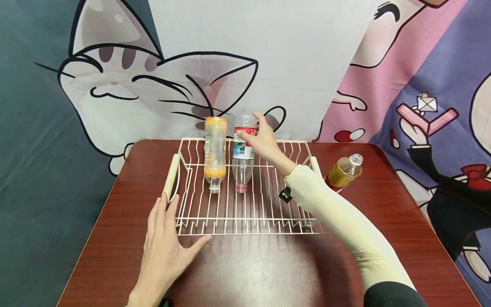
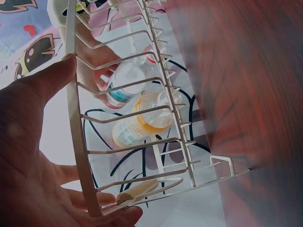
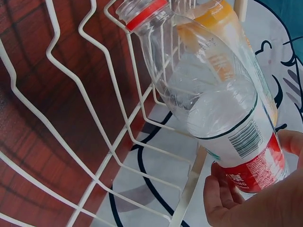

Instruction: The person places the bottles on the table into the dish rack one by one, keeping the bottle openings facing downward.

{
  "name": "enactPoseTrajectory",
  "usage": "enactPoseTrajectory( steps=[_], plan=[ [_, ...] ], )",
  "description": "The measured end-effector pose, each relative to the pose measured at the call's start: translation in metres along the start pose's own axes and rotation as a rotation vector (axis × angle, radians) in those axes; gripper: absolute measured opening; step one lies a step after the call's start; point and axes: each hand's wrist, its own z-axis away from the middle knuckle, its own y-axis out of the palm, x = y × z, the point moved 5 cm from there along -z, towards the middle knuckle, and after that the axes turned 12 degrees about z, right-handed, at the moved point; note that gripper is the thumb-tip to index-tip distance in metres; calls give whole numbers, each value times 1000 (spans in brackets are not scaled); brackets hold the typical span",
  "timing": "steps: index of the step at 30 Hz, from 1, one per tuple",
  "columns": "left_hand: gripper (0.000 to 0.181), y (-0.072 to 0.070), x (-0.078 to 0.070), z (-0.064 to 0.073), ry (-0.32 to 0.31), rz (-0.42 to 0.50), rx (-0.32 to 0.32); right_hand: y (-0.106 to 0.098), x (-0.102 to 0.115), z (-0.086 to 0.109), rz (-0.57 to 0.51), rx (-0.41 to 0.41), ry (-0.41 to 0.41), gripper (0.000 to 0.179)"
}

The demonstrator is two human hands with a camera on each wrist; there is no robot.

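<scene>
A white wire rack sits on a red-brown table. Two bottles stand upside down in it, necks between the wires: an orange-tinted bottle and, to its right, a clear bottle with a red label. My right hand grips the clear bottle near its upturned base, with thumb and fingers curled round the red label. The orange bottle stands just behind it. My left hand lies flat on the table at the rack's front left corner, fingers straight, touching the rim.
A third bottle with yellow-brown liquid lies on the table just right of the rack. The rack has a pale wooden handle on its left side. A cartoon cat cloth hangs behind the table.
</scene>
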Motion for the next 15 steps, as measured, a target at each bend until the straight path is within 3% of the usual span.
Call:
enactPoseTrajectory(
  steps=[6,15],
  plan=[
    [129,0,0,0,-6,-1,2,5,-4,-2,27,22,28,90],
    [129,0,0,0,6,-5,-6,8,-7,-4,18,52,5,91]
  ],
)
